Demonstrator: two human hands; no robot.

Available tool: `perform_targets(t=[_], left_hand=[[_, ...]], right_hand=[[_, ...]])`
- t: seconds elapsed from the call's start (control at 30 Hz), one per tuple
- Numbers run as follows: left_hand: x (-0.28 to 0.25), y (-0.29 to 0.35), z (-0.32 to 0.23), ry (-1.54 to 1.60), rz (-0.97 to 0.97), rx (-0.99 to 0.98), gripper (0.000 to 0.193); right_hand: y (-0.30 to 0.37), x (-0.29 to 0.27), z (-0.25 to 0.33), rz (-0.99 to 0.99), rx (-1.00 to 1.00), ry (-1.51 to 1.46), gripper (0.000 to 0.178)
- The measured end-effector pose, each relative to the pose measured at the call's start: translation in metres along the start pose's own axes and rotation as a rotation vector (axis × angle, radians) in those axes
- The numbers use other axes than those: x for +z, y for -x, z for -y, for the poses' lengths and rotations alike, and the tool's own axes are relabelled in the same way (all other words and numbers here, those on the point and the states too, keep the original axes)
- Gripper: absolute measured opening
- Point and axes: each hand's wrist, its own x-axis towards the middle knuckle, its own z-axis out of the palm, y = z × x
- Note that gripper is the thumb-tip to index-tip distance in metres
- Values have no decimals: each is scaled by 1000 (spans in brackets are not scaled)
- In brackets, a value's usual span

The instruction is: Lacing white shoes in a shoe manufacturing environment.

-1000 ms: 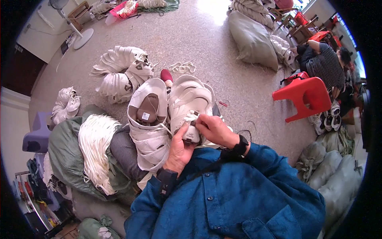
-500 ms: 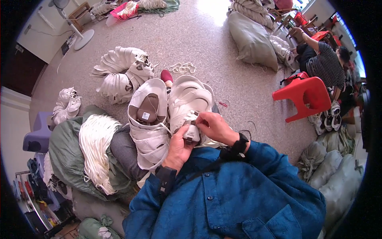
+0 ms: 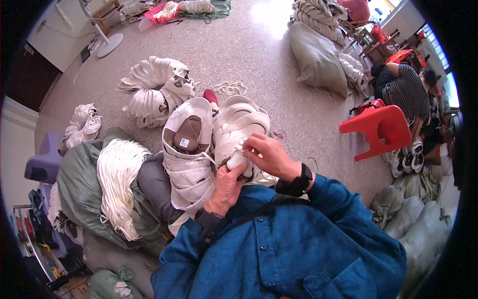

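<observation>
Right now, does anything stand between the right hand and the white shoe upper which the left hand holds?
Nothing visible stands between them: the right hand is at the white shoe upper, beside the perforated tongue that the left hand grips. Another stack of uppers lies to the left, out of the way.

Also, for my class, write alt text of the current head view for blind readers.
A person's left hand holds a perforated white flap on a pale shoe upper, the right hand beside it. At left, white cords lie over green fabric; at right, a red stool.
</observation>
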Motion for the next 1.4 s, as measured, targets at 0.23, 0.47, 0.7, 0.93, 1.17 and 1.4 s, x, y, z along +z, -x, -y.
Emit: perform_targets(t=[0.23,0.47,0.7,0.93,1.17,1.4], left_hand=[[-1,3,6,-97,14,75,33],[0,-1,7,-3,-45,85,30],[1,-5,8,-38,-54,95,21],[-10,-7,9,-29,-68,68,19],[5,-7,3,19,-150,4,38],[6,-7,-1,-2,-218,-41,28]], right_hand=[[-18,6,-4,136,-155,143,9],[-95,-32,65,261,89,-574,13],[-168,-150,221,289,-758,-561,43],[-146,-36,115,174,-555,-112,22],[-26,-18,-15,210,-392,248,14],[4,-7,-10,189,-200,-28,11]])
